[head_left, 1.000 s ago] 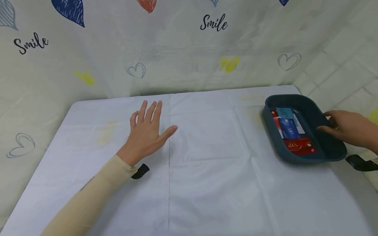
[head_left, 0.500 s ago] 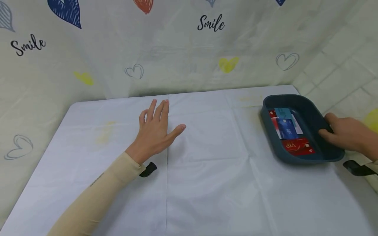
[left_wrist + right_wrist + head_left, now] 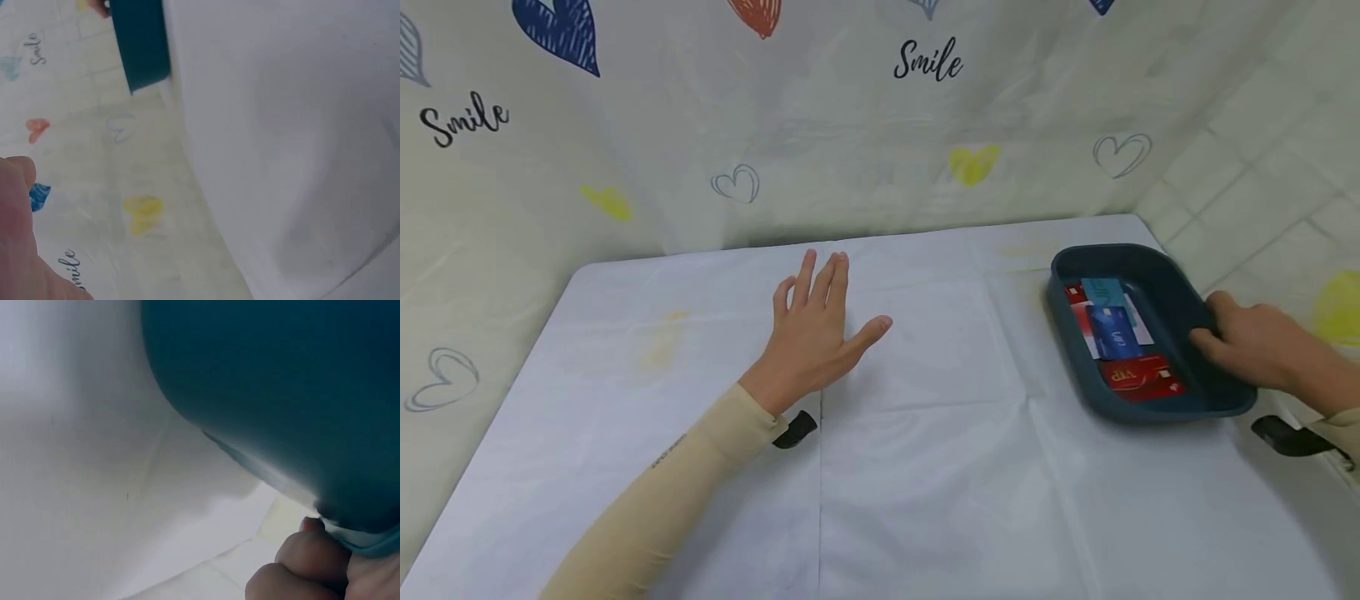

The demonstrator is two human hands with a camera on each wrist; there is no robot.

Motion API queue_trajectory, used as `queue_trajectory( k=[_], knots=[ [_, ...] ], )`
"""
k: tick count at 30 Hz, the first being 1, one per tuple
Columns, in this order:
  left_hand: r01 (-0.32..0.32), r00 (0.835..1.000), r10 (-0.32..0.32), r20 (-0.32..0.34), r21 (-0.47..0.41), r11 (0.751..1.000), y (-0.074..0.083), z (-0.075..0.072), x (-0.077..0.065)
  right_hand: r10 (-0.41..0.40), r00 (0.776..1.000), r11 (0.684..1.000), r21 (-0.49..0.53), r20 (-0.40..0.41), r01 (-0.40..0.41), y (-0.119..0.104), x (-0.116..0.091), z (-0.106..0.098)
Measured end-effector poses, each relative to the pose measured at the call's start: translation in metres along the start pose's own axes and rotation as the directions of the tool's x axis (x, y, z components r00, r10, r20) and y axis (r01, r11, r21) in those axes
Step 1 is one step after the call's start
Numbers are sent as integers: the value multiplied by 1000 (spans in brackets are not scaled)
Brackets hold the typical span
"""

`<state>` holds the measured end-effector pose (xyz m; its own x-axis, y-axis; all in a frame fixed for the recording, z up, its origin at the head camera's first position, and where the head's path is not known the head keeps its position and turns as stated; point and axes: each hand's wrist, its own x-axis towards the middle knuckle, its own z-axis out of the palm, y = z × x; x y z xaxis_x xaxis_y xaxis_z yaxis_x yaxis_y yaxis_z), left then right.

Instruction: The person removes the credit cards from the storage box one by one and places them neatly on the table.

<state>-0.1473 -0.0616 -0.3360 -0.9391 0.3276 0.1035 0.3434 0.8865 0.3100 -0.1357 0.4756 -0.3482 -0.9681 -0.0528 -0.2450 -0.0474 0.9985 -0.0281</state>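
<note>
While the right hand (image 3: 1264, 345) grips a rounded dark-teal plastic tray (image 3: 1168, 302), left hand (image 3: 812, 343) spread, positioning seems the step; lowering needs steadiness.

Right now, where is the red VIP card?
In the head view, the red VIP card lies at the right, inside the dark teal tray gripped by the right hand, toward the tray's near end, just below the blue card.

left hand (image 3: 22, 237): cut off, left wrist view | tray (image 3: 269, 394): cropped, right wrist view | sleeve lettering (image 3: 668, 451): illegibly small
</note>
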Motion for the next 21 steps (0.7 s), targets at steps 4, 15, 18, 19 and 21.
queue_trajectory(
  k=[4, 15, 18, 19, 21],
  knots=[
    [-16, 1000, 16, 3, -8, 1000, 11, 4, 3, -19, 1000, 999, 27, -9, 19, -5, -4, 0],
    [-73, 997, 74, 28, -31, 997, 37, 17, 9, -25, 996, 999, 42, -84, 28, -15, -11, 6],
    [-82, 996, 84, 35, -38, 996, 42, 20, 10, -38, 991, 998, 44, -130, 44, -17, -12, 9],
    [-87, 995, 88, 35, -37, 996, 44, 22, 11, -50, 988, 997, 46, -148, 57, -17, -12, 10],
    [-93, 995, 94, 36, -35, 995, 46, 24, 12, -73, 981, 995, 53, -178, 84, -18, -11, 11]
  ],
)
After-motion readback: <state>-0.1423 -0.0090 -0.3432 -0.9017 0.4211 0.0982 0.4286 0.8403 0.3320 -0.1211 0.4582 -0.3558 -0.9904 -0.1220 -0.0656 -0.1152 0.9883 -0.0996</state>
